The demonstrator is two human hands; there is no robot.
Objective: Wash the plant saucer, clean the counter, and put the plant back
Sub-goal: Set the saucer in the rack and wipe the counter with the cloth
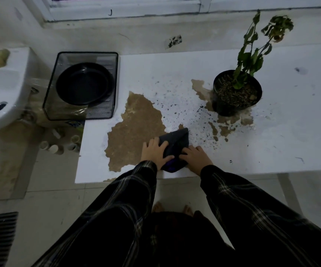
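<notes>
- Head view looks down on a white counter (271,147) where both hands press on a dark cloth (175,145) near the counter's front edge.
- Left hand (154,152) lies flat on the cloth's left side, fingers spread and stretched forward over the fabric, not curled around it.
- Right hand (196,157) rests on the cloth's right side, fingers pointing left and closing on a fold; the fingertips of the two hands nearly meet over the cloth.
- A patch of purple shows at the cloth's near end, between the wrists.
- Both arms wear dark plaid sleeves (242,199).
- Just left of the hands, touching the cloth's edge, spreads a large brown worn patch (136,128) in the counter surface.
- Beyond the cloth and to its right, dark soil specks (184,110) are scattered over the white surface.
- Farther right of the grip and beyond it stands the black plant pot (236,93) with a wilted plant (252,53), on a second brown patch.
- Far left of the hands, the black saucer (84,83) leans in a black mesh tray (53,105), beside a white sink (1,83).
- No readable writing or brand shows anywhere.
</notes>
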